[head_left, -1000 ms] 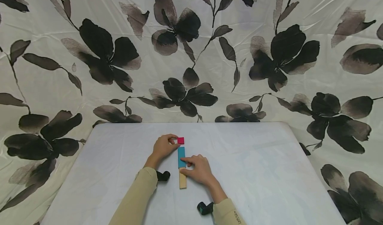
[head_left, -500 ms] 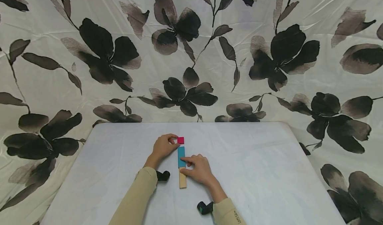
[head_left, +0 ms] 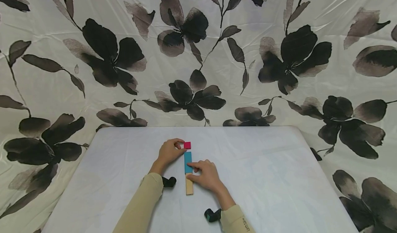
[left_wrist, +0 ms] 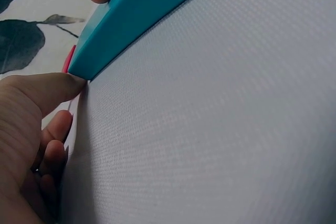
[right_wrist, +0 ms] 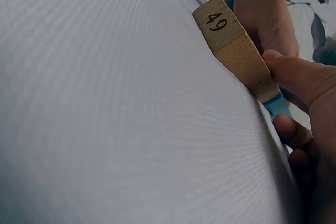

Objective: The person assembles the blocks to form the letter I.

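In the head view a small red block (head_left: 187, 145), a blue block (head_left: 188, 162) and a plain wooden block (head_left: 189, 186) lie in a line on the white table. My left hand (head_left: 170, 151) pinches the red block, index finger at its far left corner and thumb on its near side, right by the blue block's end. From the right, my right hand (head_left: 207, 174) rests its index fingertip on top of the blue block and its thumb on the wooden one. The right wrist view shows the number 49 on the wooden block's end (right_wrist: 216, 22).
A white table (head_left: 263, 178) carries everything, with a flower-printed cloth (head_left: 198, 53) hanging behind its far edge. Black wrist devices stick out beside the left cuff (head_left: 169, 182) and the right cuff (head_left: 212, 215).
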Demonstrator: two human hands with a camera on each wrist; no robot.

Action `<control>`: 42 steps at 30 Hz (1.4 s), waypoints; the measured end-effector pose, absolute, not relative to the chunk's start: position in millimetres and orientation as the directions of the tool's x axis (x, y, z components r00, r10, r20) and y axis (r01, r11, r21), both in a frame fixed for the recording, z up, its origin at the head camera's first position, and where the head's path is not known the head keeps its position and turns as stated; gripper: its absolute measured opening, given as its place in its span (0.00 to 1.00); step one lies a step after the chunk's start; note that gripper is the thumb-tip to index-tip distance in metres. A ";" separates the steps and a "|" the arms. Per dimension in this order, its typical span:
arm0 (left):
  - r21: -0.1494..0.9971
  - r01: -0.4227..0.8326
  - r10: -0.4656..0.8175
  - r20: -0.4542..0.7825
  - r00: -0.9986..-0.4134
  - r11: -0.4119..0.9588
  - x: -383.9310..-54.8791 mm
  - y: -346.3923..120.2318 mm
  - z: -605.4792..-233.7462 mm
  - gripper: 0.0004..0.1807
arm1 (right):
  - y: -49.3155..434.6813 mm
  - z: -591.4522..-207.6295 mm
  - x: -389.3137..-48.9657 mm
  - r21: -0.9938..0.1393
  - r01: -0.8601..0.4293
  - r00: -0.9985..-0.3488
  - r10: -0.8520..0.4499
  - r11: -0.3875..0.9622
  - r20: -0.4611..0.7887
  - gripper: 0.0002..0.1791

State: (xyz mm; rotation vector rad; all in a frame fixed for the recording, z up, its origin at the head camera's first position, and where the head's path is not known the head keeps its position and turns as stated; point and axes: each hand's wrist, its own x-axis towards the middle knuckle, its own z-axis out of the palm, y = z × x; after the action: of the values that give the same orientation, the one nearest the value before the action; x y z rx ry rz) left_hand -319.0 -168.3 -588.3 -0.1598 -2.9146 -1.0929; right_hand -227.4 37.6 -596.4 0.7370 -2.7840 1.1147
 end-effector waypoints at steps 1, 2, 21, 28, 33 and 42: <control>0.655 0.104 0.087 0.059 -0.994 0.749 -318.9 -168.2 -588.1 0.20 | 37.6 -596.2 -227.2 -0.637 -0.450 -0.885 -0.411 0.626 0.221 0.24; 0.655 0.104 0.087 0.059 -0.994 0.748 -318.8 -168.1 -587.9 0.20 | 37.7 -596.3 -227.0 -0.638 -0.451 -0.884 -0.411 0.624 0.223 0.24; 0.655 0.099 0.084 0.055 -0.995 0.749 -316.6 -167.2 -585.5 0.21 | 38.4 -597.3 -226.3 -0.641 -0.453 -0.883 -0.408 0.620 0.230 0.24; 0.654 0.105 0.085 0.062 -0.994 0.750 -317.9 -167.8 -587.8 0.21 | 38.4 -599.9 -227.6 -0.629 -0.461 -0.880 -0.411 0.625 0.237 0.24; 0.655 0.114 0.091 0.068 -0.993 0.747 -318.1 -167.9 -585.8 0.21 | 38.1 -598.2 -227.9 -0.627 -0.459 -0.881 -0.412 0.629 0.232 0.24; 0.658 0.106 0.088 0.062 -0.994 0.746 -317.1 -167.2 -585.1 0.21 | 38.0 -597.4 -227.6 -0.633 -0.457 -0.882 -0.412 0.625 0.230 0.23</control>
State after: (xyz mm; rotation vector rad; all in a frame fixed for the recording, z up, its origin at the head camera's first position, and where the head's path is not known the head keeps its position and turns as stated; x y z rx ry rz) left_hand -317.1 -167.2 -585.1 -0.1618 -2.9100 -1.0990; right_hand -227.6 38.0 -597.4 0.7422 -2.7750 1.1084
